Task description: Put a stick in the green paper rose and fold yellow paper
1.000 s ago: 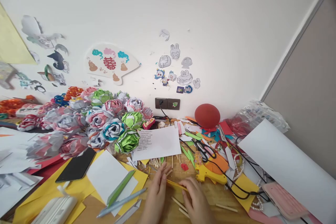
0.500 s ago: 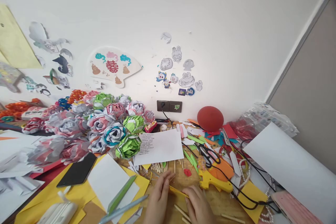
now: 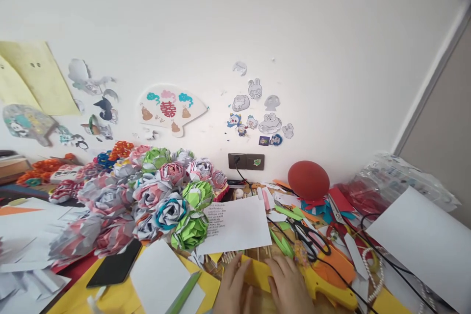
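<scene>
Between my two hands is a yellow paper strip (image 3: 256,274), its broad face turned towards me, low over the table. My left hand (image 3: 232,287) grips the strip's left end, thumb and fingers closed on it. At the other end my right hand (image 3: 289,285) has its fingers bent over the paper. The lower parts of both hands are cut off by the frame's bottom edge. Just right of my right hand lies a yellow glue gun (image 3: 329,290). Thin wooden sticks (image 3: 230,256) and a handwritten white sheet (image 3: 239,225) lie beyond my hands.
Folded paper flowers (image 3: 171,211) are heaped at left, near a black phone (image 3: 115,264) and white paper (image 3: 162,274). To the right are black-handled scissors (image 3: 312,239), a red balloon (image 3: 308,180), paper scraps, a cable and a bead string (image 3: 371,272).
The yellow paper, seen almost edge-on before, now shows a wider face. My hands remain on its two ends. The view has shifted, so the scene sits lower and further right.
</scene>
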The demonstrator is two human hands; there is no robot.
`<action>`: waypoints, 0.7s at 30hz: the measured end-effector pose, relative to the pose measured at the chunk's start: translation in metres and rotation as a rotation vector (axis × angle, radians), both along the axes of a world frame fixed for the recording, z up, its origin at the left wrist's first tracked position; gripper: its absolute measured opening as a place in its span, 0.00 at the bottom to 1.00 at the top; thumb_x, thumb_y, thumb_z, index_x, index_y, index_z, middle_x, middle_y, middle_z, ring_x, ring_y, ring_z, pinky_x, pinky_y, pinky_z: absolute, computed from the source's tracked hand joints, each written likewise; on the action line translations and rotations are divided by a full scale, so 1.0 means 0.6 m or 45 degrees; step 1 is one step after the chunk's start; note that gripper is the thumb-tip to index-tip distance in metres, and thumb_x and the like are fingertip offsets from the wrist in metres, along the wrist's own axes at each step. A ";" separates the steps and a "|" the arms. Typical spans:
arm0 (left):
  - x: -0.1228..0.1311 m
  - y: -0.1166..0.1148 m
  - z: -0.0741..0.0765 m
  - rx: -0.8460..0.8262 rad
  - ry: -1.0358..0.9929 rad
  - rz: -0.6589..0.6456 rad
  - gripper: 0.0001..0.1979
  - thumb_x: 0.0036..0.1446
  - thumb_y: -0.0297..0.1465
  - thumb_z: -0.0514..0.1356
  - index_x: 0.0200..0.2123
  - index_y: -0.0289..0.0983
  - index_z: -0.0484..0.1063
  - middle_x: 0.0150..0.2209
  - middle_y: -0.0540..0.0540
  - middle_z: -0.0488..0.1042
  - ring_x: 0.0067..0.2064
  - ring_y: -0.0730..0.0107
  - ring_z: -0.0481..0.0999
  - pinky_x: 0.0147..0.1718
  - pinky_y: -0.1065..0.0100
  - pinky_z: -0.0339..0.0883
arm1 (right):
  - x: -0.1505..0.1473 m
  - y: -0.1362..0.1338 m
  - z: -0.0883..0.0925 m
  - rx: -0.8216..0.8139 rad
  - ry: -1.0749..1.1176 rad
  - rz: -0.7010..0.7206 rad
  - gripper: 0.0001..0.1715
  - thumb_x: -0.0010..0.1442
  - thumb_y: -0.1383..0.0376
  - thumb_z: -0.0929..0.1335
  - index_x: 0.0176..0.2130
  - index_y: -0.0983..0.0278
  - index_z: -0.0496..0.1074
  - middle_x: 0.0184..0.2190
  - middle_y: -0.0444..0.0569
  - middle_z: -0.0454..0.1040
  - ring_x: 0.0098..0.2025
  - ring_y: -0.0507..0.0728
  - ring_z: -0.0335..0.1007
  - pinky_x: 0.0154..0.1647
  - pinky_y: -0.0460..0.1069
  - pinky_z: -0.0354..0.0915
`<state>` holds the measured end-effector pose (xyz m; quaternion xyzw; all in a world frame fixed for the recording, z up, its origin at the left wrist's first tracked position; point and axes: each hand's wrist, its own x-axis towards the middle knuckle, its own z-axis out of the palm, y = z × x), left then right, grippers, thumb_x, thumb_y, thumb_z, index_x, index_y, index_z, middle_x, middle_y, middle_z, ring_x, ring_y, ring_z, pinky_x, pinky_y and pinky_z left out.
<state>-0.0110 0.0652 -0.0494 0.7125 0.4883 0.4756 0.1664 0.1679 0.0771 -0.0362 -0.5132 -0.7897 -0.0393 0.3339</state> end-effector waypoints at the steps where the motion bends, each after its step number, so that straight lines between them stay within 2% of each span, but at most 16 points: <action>1: -0.004 0.001 -0.001 0.045 0.102 -0.014 0.19 0.59 0.29 0.53 0.52 0.38 0.70 0.57 0.35 0.67 0.58 0.51 0.66 0.55 0.54 0.63 | 0.000 0.003 -0.006 0.081 -0.054 -0.030 0.28 0.49 0.78 0.63 0.48 0.58 0.70 0.41 0.50 0.76 0.40 0.65 0.72 0.38 0.56 0.67; 3: -0.011 0.001 -0.002 0.105 0.312 -0.044 0.22 0.57 0.25 0.52 0.55 0.37 0.68 0.59 0.33 0.64 0.60 0.50 0.64 0.54 0.54 0.64 | -0.001 0.003 -0.016 0.233 -0.142 -0.080 0.31 0.49 0.77 0.64 0.52 0.58 0.67 0.46 0.52 0.74 0.43 0.67 0.70 0.39 0.57 0.65; 5: -0.016 0.001 -0.002 0.150 0.511 -0.075 0.26 0.55 0.21 0.53 0.57 0.36 0.65 0.60 0.31 0.61 0.61 0.49 0.61 0.54 0.53 0.64 | -0.005 -0.001 -0.023 0.295 -0.203 -0.082 0.30 0.49 0.77 0.65 0.51 0.59 0.68 0.46 0.52 0.74 0.44 0.67 0.69 0.42 0.58 0.63; 7: -0.020 0.002 -0.001 0.226 0.660 -0.092 0.27 0.52 0.19 0.53 0.57 0.35 0.64 0.60 0.30 0.61 0.60 0.49 0.62 0.52 0.52 0.66 | -0.009 -0.006 -0.025 0.273 -0.190 -0.055 0.24 0.49 0.74 0.67 0.46 0.59 0.70 0.42 0.50 0.76 0.42 0.65 0.69 0.44 0.58 0.61; 10: -0.023 0.005 0.000 0.435 0.790 -0.102 0.23 0.52 0.19 0.54 0.52 0.35 0.68 0.56 0.33 0.67 0.57 0.49 0.67 0.48 0.53 0.71 | -0.016 -0.010 -0.028 0.219 -0.087 -0.056 0.14 0.50 0.69 0.70 0.39 0.59 0.71 0.37 0.46 0.77 0.39 0.63 0.68 0.46 0.57 0.59; 14: -0.020 0.008 0.010 0.631 0.880 -0.053 0.16 0.53 0.22 0.55 0.45 0.35 0.71 0.48 0.39 0.75 0.50 0.51 0.75 0.41 0.55 0.76 | -0.019 -0.008 -0.032 0.269 -0.027 -0.068 0.08 0.53 0.71 0.67 0.34 0.59 0.71 0.36 0.46 0.76 0.39 0.61 0.67 0.47 0.56 0.57; 18: -0.016 0.007 0.034 0.732 0.880 0.024 0.12 0.56 0.23 0.53 0.41 0.37 0.72 0.44 0.42 0.78 0.46 0.54 0.77 0.37 0.57 0.77 | -0.020 -0.008 -0.019 0.300 -0.001 0.050 0.14 0.57 0.75 0.62 0.27 0.60 0.69 0.30 0.44 0.75 0.33 0.57 0.67 0.44 0.54 0.58; 21: -0.014 0.005 0.046 0.696 0.793 0.020 0.09 0.58 0.24 0.52 0.32 0.40 0.71 0.39 0.47 0.79 0.45 0.57 0.77 0.39 0.57 0.76 | -0.013 -0.019 -0.002 0.293 0.018 0.091 0.14 0.62 0.71 0.59 0.32 0.60 0.70 0.31 0.45 0.75 0.33 0.58 0.68 0.43 0.55 0.60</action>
